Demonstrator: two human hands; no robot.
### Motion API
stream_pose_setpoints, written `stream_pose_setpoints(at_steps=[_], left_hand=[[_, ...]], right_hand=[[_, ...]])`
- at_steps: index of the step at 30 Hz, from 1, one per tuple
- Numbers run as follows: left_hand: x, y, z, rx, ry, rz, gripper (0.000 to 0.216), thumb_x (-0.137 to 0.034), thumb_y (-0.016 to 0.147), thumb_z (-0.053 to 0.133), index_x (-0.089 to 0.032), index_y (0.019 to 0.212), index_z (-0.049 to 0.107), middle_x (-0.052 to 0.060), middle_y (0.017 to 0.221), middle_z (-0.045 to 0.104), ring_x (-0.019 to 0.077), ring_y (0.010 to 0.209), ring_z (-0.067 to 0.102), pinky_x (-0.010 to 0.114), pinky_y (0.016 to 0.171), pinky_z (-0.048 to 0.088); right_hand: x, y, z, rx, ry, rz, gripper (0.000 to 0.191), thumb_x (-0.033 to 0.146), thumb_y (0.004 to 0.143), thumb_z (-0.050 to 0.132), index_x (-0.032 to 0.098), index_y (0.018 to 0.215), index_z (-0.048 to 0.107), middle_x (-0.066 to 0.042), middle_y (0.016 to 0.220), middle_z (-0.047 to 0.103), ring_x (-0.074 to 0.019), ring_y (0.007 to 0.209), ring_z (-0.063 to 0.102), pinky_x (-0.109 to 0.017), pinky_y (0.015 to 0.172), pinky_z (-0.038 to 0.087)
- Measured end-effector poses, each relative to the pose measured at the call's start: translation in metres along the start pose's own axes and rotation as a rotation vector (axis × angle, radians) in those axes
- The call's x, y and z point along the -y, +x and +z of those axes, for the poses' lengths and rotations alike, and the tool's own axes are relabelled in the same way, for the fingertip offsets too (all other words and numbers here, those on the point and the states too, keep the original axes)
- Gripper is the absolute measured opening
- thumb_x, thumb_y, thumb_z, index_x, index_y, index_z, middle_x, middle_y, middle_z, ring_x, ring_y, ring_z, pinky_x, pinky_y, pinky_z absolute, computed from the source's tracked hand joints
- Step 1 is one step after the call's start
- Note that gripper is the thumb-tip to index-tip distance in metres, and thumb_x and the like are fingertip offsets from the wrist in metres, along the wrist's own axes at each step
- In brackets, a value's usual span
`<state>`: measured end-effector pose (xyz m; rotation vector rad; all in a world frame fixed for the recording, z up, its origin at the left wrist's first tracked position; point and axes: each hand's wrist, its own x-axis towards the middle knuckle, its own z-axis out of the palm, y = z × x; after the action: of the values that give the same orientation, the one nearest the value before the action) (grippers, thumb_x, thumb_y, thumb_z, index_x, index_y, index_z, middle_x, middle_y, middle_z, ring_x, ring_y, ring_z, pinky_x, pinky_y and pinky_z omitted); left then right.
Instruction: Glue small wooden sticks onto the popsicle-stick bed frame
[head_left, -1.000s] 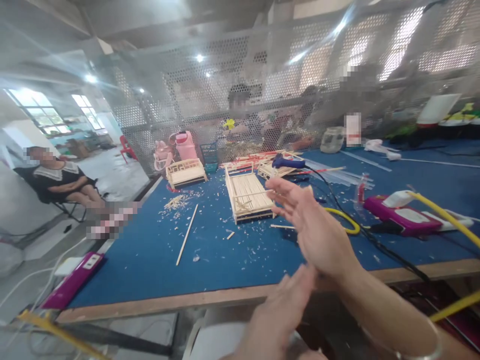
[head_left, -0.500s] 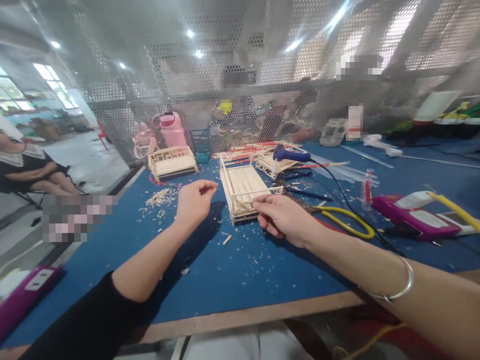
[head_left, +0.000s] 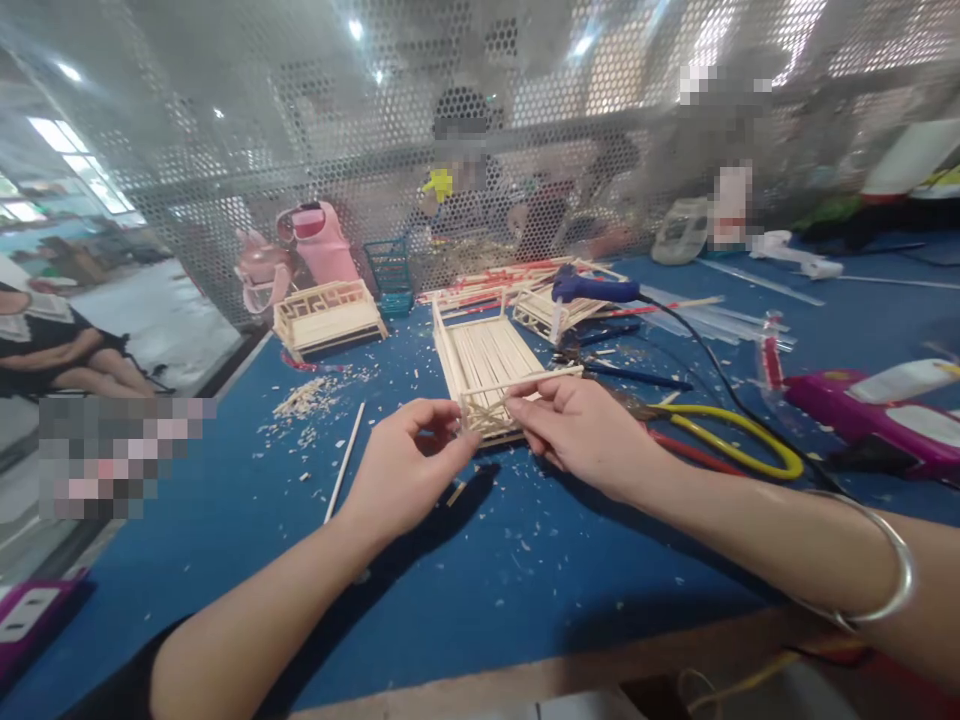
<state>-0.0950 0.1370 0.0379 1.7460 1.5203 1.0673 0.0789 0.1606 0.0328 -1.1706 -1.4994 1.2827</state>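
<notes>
A miniature bed of pale wooden sticks [head_left: 491,350] stands in front of me, its slatted top facing up and a rail across its near end. My left hand [head_left: 401,465] is closed at the near left corner, thumb and fingertips on the corner post. At the right part of the near end, my right hand [head_left: 589,435] pinches a thin wooden stick [head_left: 491,408] lying among crossed sticks under the rail. The fingertips partly hide where the sticks meet. Left of my left hand, a loose pale stick [head_left: 346,462] lies on the blue tabletop [head_left: 480,590].
A small stick bench [head_left: 330,322] stands back left, near wood scraps [head_left: 304,405]. Behind the bed are another stick frame [head_left: 536,310], a blue glue gun [head_left: 592,288] with a cord, and red-and-white sticks [head_left: 495,280]. Yellow-handled pliers [head_left: 739,440] lie right, near a purple tool [head_left: 862,415].
My left hand has moved right and closed at the bed's near left corner. My right hand stays at the near end with its stick. The loose stick at left has come into sight.
</notes>
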Motion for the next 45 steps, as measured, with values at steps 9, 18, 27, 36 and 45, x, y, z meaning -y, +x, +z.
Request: stream_pose_setpoints(at_steps=[9,18,27,36,45], left_hand=[[-0.001,0.002,0.005,-0.008,0.085,0.052,0.019,-0.035,0.073,0.063,-0.017,0.079,0.065,0.001,0.071,0.060,0.0132,0.065,0.052,0.028,0.063,0.042],[-0.003,0.005,0.013,-0.049,0.126,0.054,0.021,-0.036,0.073,0.063,-0.018,0.064,0.058,-0.002,0.062,0.052,0.0123,0.060,0.045,0.027,0.059,0.037],[-0.002,0.005,0.020,-0.058,0.029,-0.029,0.021,-0.038,0.073,0.063,-0.017,0.076,0.067,0.004,0.077,0.065,0.0166,0.071,0.055,0.032,0.068,0.044],[0.002,0.006,0.023,-0.056,-0.084,-0.041,0.019,-0.035,0.074,0.064,-0.019,0.081,0.069,0.005,0.082,0.068,0.0184,0.077,0.059,0.034,0.074,0.047],[0.003,0.006,0.022,-0.064,-0.114,-0.032,0.015,-0.034,0.074,0.065,-0.020,0.074,0.069,0.003,0.074,0.066,0.0162,0.071,0.059,0.030,0.066,0.047]], right_hand=[[-0.002,0.000,0.005,-0.019,0.069,-0.050,0.013,0.027,0.081,0.056,0.015,0.082,0.061,0.008,0.042,0.046,-0.0066,0.035,0.036,-0.019,0.035,0.026],[-0.006,0.002,0.004,-0.019,0.006,-0.104,0.014,0.027,0.082,0.055,0.015,0.079,0.061,0.007,0.043,0.046,-0.0074,0.036,0.038,-0.020,0.037,0.030],[-0.007,0.001,0.006,0.011,0.040,-0.141,0.018,0.031,0.083,0.055,0.015,0.079,0.061,0.008,0.043,0.044,-0.0070,0.035,0.036,-0.021,0.036,0.028],[-0.011,0.002,0.007,-0.004,-0.008,-0.200,0.019,0.033,0.084,0.052,0.017,0.076,0.060,0.007,0.045,0.045,-0.0074,0.036,0.039,-0.021,0.037,0.031],[-0.011,0.001,0.009,-0.033,-0.023,-0.210,0.020,0.033,0.084,0.053,0.016,0.078,0.062,0.006,0.046,0.047,-0.0079,0.036,0.041,-0.021,0.037,0.032]])
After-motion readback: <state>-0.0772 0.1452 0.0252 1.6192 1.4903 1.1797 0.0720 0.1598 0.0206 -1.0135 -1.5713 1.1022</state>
